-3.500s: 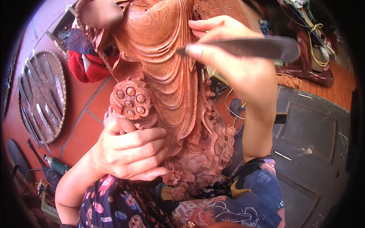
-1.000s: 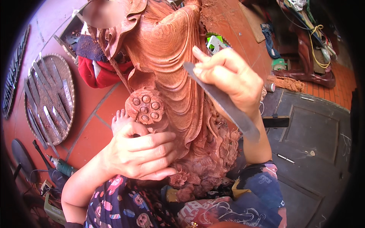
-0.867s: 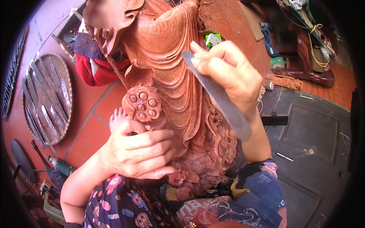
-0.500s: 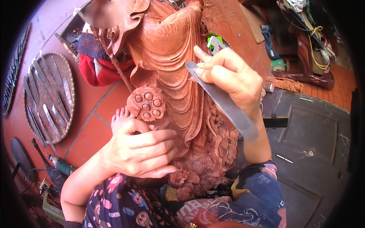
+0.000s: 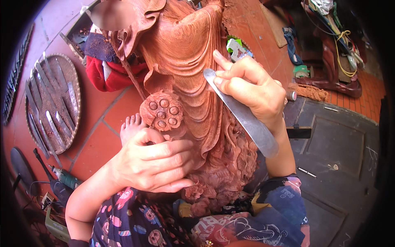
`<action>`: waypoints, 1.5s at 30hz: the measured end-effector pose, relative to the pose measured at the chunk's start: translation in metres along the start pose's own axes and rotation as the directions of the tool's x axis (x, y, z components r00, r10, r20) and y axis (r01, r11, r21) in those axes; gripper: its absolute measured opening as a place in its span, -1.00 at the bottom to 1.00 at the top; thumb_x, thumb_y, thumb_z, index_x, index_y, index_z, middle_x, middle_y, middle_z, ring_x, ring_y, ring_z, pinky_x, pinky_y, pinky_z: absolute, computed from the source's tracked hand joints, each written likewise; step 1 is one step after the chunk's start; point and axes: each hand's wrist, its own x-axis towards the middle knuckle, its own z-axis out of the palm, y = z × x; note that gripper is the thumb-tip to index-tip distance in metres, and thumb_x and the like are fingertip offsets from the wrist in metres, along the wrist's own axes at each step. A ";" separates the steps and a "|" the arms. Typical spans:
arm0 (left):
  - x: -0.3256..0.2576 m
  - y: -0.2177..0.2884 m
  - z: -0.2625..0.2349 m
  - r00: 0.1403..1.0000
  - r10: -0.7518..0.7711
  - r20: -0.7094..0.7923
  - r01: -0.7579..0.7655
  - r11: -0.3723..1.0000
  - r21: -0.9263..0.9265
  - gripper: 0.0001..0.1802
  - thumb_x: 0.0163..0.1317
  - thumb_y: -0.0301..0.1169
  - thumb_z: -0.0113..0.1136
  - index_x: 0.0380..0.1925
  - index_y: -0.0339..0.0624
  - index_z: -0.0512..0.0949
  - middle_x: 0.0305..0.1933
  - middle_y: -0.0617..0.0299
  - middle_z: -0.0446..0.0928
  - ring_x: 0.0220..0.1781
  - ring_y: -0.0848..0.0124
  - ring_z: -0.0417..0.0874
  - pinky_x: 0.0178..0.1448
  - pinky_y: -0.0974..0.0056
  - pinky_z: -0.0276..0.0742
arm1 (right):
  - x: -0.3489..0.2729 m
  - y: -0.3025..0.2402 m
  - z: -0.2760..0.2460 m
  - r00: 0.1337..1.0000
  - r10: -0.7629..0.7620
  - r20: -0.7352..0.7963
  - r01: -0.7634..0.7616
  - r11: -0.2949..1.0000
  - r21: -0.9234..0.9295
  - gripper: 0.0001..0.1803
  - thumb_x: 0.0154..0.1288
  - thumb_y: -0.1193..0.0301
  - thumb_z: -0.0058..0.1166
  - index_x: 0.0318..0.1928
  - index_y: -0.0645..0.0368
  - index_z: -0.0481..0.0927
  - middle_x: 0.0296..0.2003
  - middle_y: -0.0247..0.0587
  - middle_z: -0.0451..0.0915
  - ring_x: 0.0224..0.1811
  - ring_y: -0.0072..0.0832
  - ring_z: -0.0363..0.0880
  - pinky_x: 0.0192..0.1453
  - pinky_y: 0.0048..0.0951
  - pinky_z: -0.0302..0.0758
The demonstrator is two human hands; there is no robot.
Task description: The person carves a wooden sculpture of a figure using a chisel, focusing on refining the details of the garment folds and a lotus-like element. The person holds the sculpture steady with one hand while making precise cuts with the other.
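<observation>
A large reddish-brown wood carving (image 5: 187,45) with draped, rippling folds leans across the middle of the view. From it stands out a round lotus seed pod (image 5: 161,110) with several raised seeds. Just below the pod, my left hand (image 5: 158,160) is closed round the carving, its fingers curled over the wood. My right hand (image 5: 253,88) grips a long, flat grey metal carving tool (image 5: 247,117) with rounded ends, thumb pressed near its upper end and index finger stretched out. That upper end lies by the edge of the folds; whether it touches the wood, I cannot tell.
On the red tiled floor at left lies a round woven tray (image 5: 35,115) with several flat metal tools. A green rotary power tool (image 5: 66,178) is below it. Red cloth (image 5: 109,76) lies behind the carving. A dark panel (image 5: 337,140) with a phone (image 5: 299,132) spreads at right.
The lotus pod and the carving have shifted slightly to the right. My right hand and the metal tool have moved a little right and down; my left hand keeps its grip.
</observation>
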 end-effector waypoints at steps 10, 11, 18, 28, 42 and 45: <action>-0.005 -0.001 0.003 1.000 0.011 0.026 -0.011 1.000 0.022 -0.71 0.28 -0.07 0.33 -0.21 0.01 0.76 -0.14 0.39 0.74 0.06 0.44 0.74 -0.04 0.25 0.26 | 0.002 -0.021 0.003 0.963 0.261 -0.067 -0.260 0.965 0.024 -0.84 0.24 0.76 0.30 -0.29 0.34 0.58 -0.33 -0.17 0.66 -0.17 -0.48 0.72 0.25 -0.24 0.65; -0.004 -0.001 0.003 1.000 0.008 0.017 -0.009 1.000 0.012 -0.72 0.27 -0.10 0.35 -0.22 -0.02 0.74 -0.13 0.38 0.73 0.05 0.47 0.73 -0.06 0.28 0.29 | 0.003 -0.024 0.006 0.928 0.355 -0.114 -0.349 0.934 0.069 -0.86 0.28 0.74 0.28 -0.30 0.34 0.57 -0.30 -0.17 0.68 -0.12 -0.47 0.73 0.22 -0.32 0.64; -0.004 -0.001 0.004 1.000 0.010 0.000 -0.010 1.000 0.001 -0.72 0.26 -0.10 0.36 -0.23 -0.04 0.74 -0.13 0.36 0.72 0.04 0.47 0.73 -0.05 0.28 0.31 | 0.001 -0.029 0.020 0.840 0.483 -0.246 -0.445 0.874 0.195 -0.94 0.36 0.70 0.24 -0.26 0.37 0.61 -0.16 -0.12 0.76 -0.03 -0.50 0.74 0.04 -0.54 0.61; -0.005 -0.001 0.005 1.000 0.003 -0.011 -0.003 1.000 -0.010 -0.71 0.24 -0.09 0.37 -0.23 -0.03 0.77 -0.16 0.32 0.72 0.04 0.45 0.74 -0.03 0.22 0.31 | 0.000 -0.020 0.020 0.938 0.244 -0.246 -0.249 0.968 0.013 -0.87 0.18 0.69 0.35 -0.25 0.34 0.70 -0.37 -0.05 0.66 -0.26 -0.32 0.77 -0.15 -0.45 0.64; -0.004 -0.002 0.007 1.000 0.005 -0.022 -0.005 1.000 -0.030 -0.71 0.23 -0.11 0.39 -0.19 -0.04 0.77 -0.14 0.32 0.72 0.05 0.45 0.73 -0.03 0.22 0.32 | -0.002 -0.022 0.023 0.926 0.266 -0.268 -0.280 0.960 -0.018 -0.87 0.20 0.68 0.35 -0.26 0.33 0.67 -0.34 -0.06 0.69 -0.19 -0.32 0.81 -0.18 -0.43 0.67; -0.004 -0.002 0.005 1.000 0.012 -0.005 -0.013 1.000 -0.014 -0.70 0.24 -0.10 0.38 -0.19 -0.03 0.77 -0.14 0.32 0.73 0.05 0.45 0.73 -0.02 0.21 0.31 | -0.003 -0.022 0.020 0.893 0.375 -0.248 -0.364 0.927 0.088 -0.84 0.17 0.68 0.37 -0.23 0.32 0.68 -0.33 -0.04 0.68 -0.12 -0.23 0.82 -0.18 -0.40 0.67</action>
